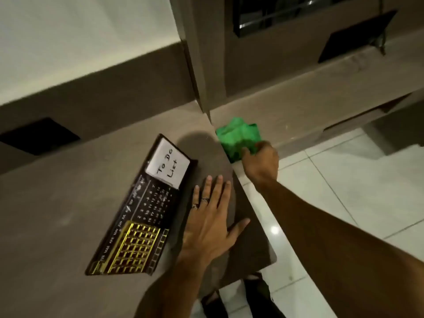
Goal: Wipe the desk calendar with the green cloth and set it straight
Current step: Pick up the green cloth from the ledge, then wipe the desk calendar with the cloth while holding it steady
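Observation:
The desk calendar (142, 212) is a dark board with gold grid, white dates and a white "To Do List" note. It lies askew on the brown desk (57, 203), running from lower left to upper right. My left hand (211, 216) rests flat and spread on the desk just right of the calendar, touching nothing else. The crumpled green cloth (238, 136) sits on a lower ledge beyond the desk's right corner. My right hand (261, 161) reaches out there with its fingers closed on the cloth's near edge.
A brown pillar (206, 53) rises behind the desk's far right corner. The ledge (321, 99) runs to the right under a dark window. White floor tiles (355, 191) lie below on the right. Dark recesses sit at far left and upper right.

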Demonstrator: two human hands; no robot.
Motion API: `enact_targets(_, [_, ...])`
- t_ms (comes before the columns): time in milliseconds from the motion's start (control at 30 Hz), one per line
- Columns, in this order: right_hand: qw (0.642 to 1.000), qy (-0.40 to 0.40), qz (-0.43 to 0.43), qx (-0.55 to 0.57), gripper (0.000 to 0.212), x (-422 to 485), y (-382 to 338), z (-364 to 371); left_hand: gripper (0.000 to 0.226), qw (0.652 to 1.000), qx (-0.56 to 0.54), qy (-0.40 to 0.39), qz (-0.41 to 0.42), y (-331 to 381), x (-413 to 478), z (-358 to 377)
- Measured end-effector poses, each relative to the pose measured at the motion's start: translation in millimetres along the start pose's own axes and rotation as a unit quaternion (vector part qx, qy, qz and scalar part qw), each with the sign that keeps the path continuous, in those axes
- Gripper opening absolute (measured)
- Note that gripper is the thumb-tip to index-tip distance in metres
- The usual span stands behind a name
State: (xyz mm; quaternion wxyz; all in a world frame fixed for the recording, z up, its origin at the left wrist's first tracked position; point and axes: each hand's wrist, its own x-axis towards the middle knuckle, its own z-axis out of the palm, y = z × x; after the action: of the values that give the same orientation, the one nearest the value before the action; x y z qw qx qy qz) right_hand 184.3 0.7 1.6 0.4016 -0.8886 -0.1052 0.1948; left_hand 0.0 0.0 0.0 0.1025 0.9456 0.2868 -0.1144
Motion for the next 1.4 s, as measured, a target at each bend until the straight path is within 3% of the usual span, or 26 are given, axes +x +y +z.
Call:
enact_targets(133, [0.960, -0.007, -0.169, -0.223, 0.049, 19, 2, 18, 0.094, 0.999, 0.006, 0.036, 0.002, -6, 3, 16])
enact_targets(267, [0.849, -0.111, -0.327, -0.399, 0.082, 38, 16, 31, 0.094, 0.998, -0.006, 0.055, 0.018, -8, 1, 19])
enact_targets(333, [0.811, -0.145, -0.366, -0.433, 0.092, 47, 23, 32, 0.092, 0.998, -0.012, 0.061, 0.022, -9, 0, 19])
enact_targets(567, [0.760, -0.071, -0.459, -0.455, 0.059, 61, 41, 18, 0.090, 0.998, -0.022, 0.062, 0.019, -8, 0, 17])
enact_targets(667, [0.772, -0.067, -0.476, -0.415, 0.044, 65, 41, 10, 0.089, 0.998, -0.024, 0.054, 0.017, -8, 0, 17])
enact_targets(767, [0.845, -0.084, -0.417, -0.323, 0.033, 67, 35, 6, 0.090, 0.998, -0.024, 0.048, 0.018, -8, 0, 18])
enact_targets(867, [0.953, -0.106, -0.270, -0.086, 0.031, 59, 22, -3, 0.090, 0.998, -0.025, 0.047, 0.017, -8, 0, 18])
enact_targets(933, [0.978, -0.104, -0.147, 0.106, 0.036, 47, 11, -17, 0.090, 0.999, -0.031, 0.041, 0.017, -8, 0, 17])
enact_targets(1000, [0.955, -0.099, -0.044, 0.276, 0.039, 34, 3, -32, 0.091, 0.999, -0.036, 0.029, 0.017, -8, -1, 14])
enact_targets(1133, [0.895, -0.092, 0.030, 0.435, 0.052, -3, -4, -53, 0.093, 0.998, -0.065, 0.007, 0.016, -9, -3, -2])
enact_targets(1200, [0.889, -0.105, 0.021, 0.445, 0.053, -27, -7, -57, 0.095, 0.994, -0.105, 0.028, 0.002, -10, -7, -15])
enact_targets(1300, [0.903, -0.158, 0.012, 0.400, 0.036, -54, -12, -59, 0.097, 0.983, -0.164, 0.077, -0.014, -10, -16, -38])
enact_targets(1400, [0.852, -0.327, 0.041, 0.407, 0.051, -70, -10, -66, 0.079, 0.981, -0.161, 0.106, -0.028, -14, -27, -59])
